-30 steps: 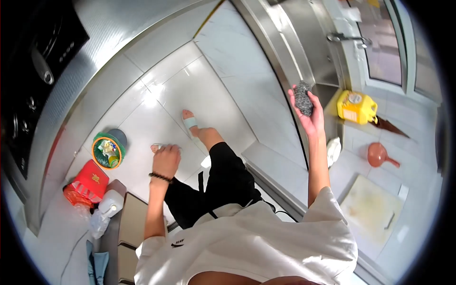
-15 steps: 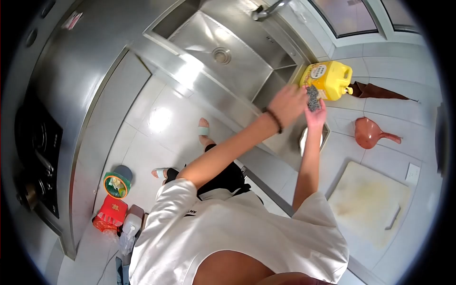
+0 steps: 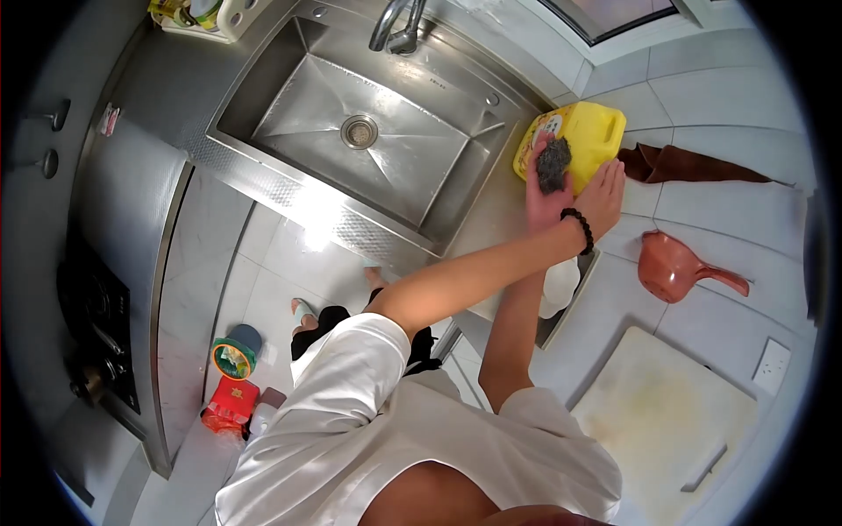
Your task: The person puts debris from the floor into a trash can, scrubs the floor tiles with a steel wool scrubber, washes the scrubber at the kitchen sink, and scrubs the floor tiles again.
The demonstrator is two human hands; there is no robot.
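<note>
My right hand (image 3: 545,195) is palm up, with a grey steel wool scourer (image 3: 553,165) resting in its palm against the curled fingers. Beside it stands a yellow plastic jug (image 3: 586,131) with a moulded handle and a printed label. My left arm crosses over the right one. At the jug's lower right end, my left hand (image 3: 602,195) has its fingers pressed together against the jug, where its cap is covered from sight. A dark beaded bracelet circles my left wrist.
A steel sink (image 3: 298,131) with a faucet (image 3: 403,39) lies to the left. A white rounded object (image 3: 560,287) sits under my arms. A red ladle (image 3: 675,267), brown cloth (image 3: 693,165) and cutting board (image 3: 658,412) are on the right. Left stands a stove (image 3: 96,307).
My left hand has moved right, from beside the scourer to the jug's cap end. The scourer stays in my right hand. The camera view has shifted, showing more of the sink.
</note>
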